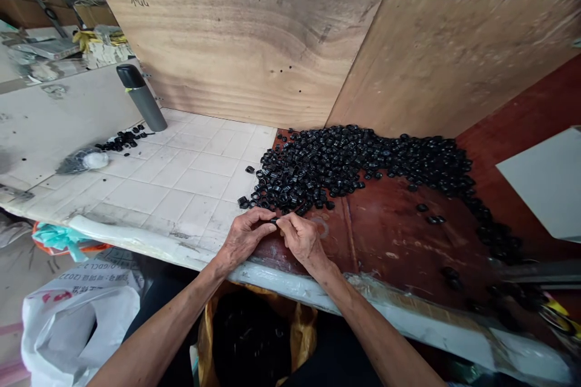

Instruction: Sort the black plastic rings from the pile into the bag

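My left hand (248, 231) and my right hand (301, 236) meet over the table's near edge, fingertips pinched around one small black part (273, 221). Its exact kind cannot be made out, since the fingers cover most of it. Just beyond my hands spreads a large pile of small black ring-like plastic parts (318, 163). A few loose pieces (244, 202) lie to the left of the pile, close to my left hand.
A grey bottle (146, 100) stands at the back left, near a small heap of black parts (122, 140) and a plastic bag (77, 161). Plywood boards (245, 54) wall the back. Below the edge hangs an open yellow sack (303, 332) with dark contents. A white panel (544, 184) leans at right.
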Action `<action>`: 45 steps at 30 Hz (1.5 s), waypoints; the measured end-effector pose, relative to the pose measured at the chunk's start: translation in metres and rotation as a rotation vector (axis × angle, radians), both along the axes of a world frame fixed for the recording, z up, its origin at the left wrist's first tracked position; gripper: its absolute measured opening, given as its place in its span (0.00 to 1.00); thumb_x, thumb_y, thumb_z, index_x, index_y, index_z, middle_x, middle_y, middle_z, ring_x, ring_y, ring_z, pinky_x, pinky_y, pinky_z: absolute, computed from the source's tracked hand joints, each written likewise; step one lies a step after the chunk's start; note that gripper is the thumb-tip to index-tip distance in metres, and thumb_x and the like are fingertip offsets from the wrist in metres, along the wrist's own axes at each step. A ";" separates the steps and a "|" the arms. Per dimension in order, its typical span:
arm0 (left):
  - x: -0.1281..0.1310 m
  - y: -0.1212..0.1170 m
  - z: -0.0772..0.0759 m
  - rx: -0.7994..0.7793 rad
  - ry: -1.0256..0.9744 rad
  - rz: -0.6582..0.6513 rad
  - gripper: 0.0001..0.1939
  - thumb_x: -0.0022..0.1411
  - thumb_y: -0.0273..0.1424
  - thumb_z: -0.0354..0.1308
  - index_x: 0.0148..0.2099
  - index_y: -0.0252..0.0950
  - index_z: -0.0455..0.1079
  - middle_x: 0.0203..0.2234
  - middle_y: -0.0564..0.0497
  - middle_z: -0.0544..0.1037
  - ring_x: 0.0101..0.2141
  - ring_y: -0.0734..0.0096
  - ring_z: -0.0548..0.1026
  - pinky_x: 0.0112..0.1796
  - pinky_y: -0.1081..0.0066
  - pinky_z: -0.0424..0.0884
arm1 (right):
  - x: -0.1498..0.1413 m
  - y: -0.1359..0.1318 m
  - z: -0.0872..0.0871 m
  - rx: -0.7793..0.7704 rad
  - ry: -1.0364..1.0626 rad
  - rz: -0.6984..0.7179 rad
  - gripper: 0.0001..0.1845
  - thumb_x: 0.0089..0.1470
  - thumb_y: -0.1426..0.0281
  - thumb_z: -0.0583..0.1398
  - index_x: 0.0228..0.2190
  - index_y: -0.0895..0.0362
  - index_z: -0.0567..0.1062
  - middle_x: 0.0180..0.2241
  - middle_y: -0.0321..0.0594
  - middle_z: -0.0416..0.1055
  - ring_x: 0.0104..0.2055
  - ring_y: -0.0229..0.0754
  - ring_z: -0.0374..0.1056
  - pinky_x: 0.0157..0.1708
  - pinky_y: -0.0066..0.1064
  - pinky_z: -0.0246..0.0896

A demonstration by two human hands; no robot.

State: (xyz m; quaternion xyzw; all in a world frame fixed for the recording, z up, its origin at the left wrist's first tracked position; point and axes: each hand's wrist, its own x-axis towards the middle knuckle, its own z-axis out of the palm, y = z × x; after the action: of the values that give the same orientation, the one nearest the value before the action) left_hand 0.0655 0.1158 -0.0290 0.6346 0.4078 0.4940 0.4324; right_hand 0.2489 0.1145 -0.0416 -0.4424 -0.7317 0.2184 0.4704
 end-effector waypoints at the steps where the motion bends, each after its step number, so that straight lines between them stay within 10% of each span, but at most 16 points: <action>1: 0.000 0.000 -0.001 0.013 0.007 -0.011 0.09 0.62 0.35 0.67 0.43 0.38 0.80 0.41 0.47 0.83 0.45 0.63 0.80 0.53 0.61 0.75 | 0.000 0.000 0.000 0.011 -0.019 -0.016 0.20 0.69 0.64 0.55 0.26 0.55 0.75 0.18 0.33 0.67 0.20 0.37 0.64 0.26 0.29 0.62; 7: 0.000 0.001 -0.002 -0.054 -0.010 0.006 0.09 0.62 0.34 0.66 0.44 0.37 0.79 0.42 0.47 0.82 0.45 0.63 0.80 0.52 0.61 0.75 | -0.002 -0.006 0.007 -0.058 0.033 -0.016 0.15 0.69 0.62 0.53 0.41 0.56 0.77 0.22 0.33 0.69 0.23 0.38 0.66 0.26 0.27 0.61; 12: -0.002 0.001 -0.002 -0.110 -0.047 0.034 0.10 0.60 0.35 0.67 0.43 0.37 0.79 0.41 0.48 0.81 0.44 0.64 0.79 0.50 0.63 0.75 | -0.002 -0.011 0.016 -0.039 0.002 0.004 0.15 0.62 0.62 0.61 0.25 0.55 0.74 0.19 0.32 0.63 0.21 0.36 0.60 0.23 0.29 0.57; 23: -0.004 -0.006 0.013 -0.205 -0.064 -0.074 0.12 0.61 0.38 0.67 0.44 0.37 0.80 0.43 0.46 0.84 0.45 0.61 0.80 0.51 0.61 0.75 | -0.002 -0.011 0.018 -0.063 0.122 0.081 0.06 0.61 0.68 0.60 0.39 0.54 0.77 0.32 0.39 0.75 0.28 0.40 0.71 0.30 0.30 0.69; 29: -0.019 -0.044 0.016 -0.116 0.096 0.022 0.08 0.64 0.36 0.64 0.42 0.38 0.78 0.38 0.48 0.82 0.40 0.63 0.80 0.44 0.65 0.76 | -0.007 -0.022 0.020 -0.434 0.197 0.307 0.02 0.60 0.70 0.61 0.36 0.55 0.74 0.20 0.30 0.72 0.20 0.37 0.69 0.22 0.25 0.63; 32: -0.037 -0.058 0.027 -0.122 0.308 -0.139 0.06 0.64 0.34 0.63 0.40 0.38 0.79 0.36 0.50 0.82 0.38 0.65 0.79 0.41 0.68 0.74 | -0.006 -0.022 0.022 -0.480 0.106 0.403 0.07 0.58 0.69 0.63 0.28 0.55 0.74 0.17 0.28 0.69 0.17 0.35 0.64 0.20 0.24 0.57; 35: -0.043 -0.047 0.039 -0.217 0.449 -0.264 0.08 0.62 0.36 0.65 0.35 0.37 0.78 0.28 0.52 0.80 0.31 0.67 0.77 0.33 0.71 0.71 | -0.002 -0.014 0.016 -0.193 0.022 0.041 0.15 0.58 0.66 0.63 0.21 0.54 0.70 0.18 0.31 0.65 0.20 0.36 0.61 0.23 0.27 0.57; 38: -0.029 -0.014 0.032 -0.135 0.491 0.041 0.07 0.62 0.36 0.64 0.36 0.37 0.76 0.26 0.52 0.78 0.27 0.67 0.75 0.31 0.70 0.70 | 0.005 -0.001 0.005 0.036 -0.091 -0.314 0.03 0.58 0.70 0.62 0.31 0.55 0.74 0.26 0.37 0.69 0.27 0.41 0.65 0.32 0.33 0.64; 41: -0.007 0.016 0.011 0.035 0.620 0.322 0.11 0.58 0.30 0.67 0.44 0.37 0.76 0.32 0.50 0.78 0.32 0.62 0.77 0.38 0.65 0.73 | 0.007 0.007 -0.006 0.080 -0.255 -0.316 0.11 0.57 0.72 0.62 0.43 0.57 0.76 0.37 0.44 0.71 0.36 0.47 0.70 0.37 0.36 0.67; 45: 0.005 0.026 -0.010 0.146 0.742 0.341 0.10 0.61 0.29 0.65 0.46 0.40 0.75 0.36 0.49 0.76 0.34 0.61 0.77 0.37 0.65 0.73 | 0.005 0.009 -0.012 0.072 -0.345 -0.281 0.05 0.60 0.71 0.62 0.40 0.54 0.76 0.39 0.44 0.69 0.38 0.47 0.71 0.37 0.35 0.68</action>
State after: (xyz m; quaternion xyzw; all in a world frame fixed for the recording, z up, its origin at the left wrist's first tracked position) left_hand 0.0705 0.1417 -0.0385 0.7219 0.5992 0.3240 0.1219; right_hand 0.2539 0.1237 -0.0536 -0.5536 -0.7399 0.0455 0.3796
